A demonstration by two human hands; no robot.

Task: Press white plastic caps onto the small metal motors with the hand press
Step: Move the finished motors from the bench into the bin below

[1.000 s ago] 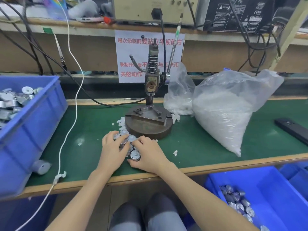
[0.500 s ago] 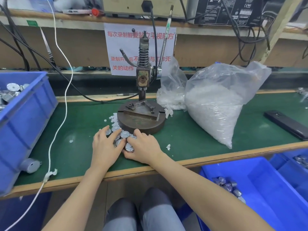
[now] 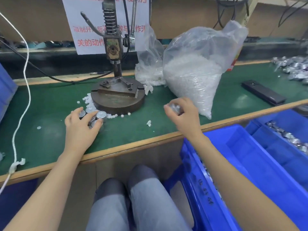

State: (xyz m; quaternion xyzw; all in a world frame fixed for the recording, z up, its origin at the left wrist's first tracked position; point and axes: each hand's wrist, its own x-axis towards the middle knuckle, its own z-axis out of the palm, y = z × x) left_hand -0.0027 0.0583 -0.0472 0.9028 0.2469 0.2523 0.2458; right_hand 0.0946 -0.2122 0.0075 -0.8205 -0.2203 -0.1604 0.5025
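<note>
The hand press (image 3: 116, 90) stands on its round metal base at the middle of the green mat. Several small metal motors (image 3: 95, 115) lie in a cluster at the base's front left, with loose white caps (image 3: 88, 99) around them. My left hand (image 3: 80, 129) rests on that cluster, its fingers curled over some motors. To the right of the press my right hand (image 3: 183, 115) is raised above the mat and grips a few motors (image 3: 174, 107), blurred by motion. A large clear bag of white caps (image 3: 195, 72) stands behind my right hand.
Blue bins (image 3: 236, 157) with finished motors sit below the bench edge at the right. A black flat device (image 3: 263, 92) lies on the mat at the right, a motor heap (image 3: 293, 69) beyond it. A white cable (image 3: 25, 97) hangs at the left beside another blue bin (image 3: 6, 87).
My right hand has left the motor cluster and moved right with motors in its grip. My left hand stays on the cluster. The camera has swung right and down.
</note>
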